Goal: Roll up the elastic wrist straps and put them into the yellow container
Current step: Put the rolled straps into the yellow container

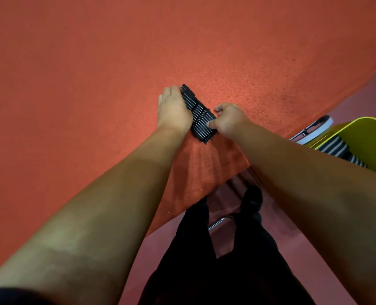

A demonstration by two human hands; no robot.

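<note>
Where strap point(199, 113) reaches table edge point(303, 126), left hand point(174, 111) presses, right hand point(229, 119) maybe pinches.

Rust-orange cloth-covered table point(83, 73) in front of me, one black white-striped wrist strap point(201, 119) lying on it, near my edge

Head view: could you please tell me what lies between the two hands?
Head view shows the striped wrist strap between the left hand and right hand.
</note>
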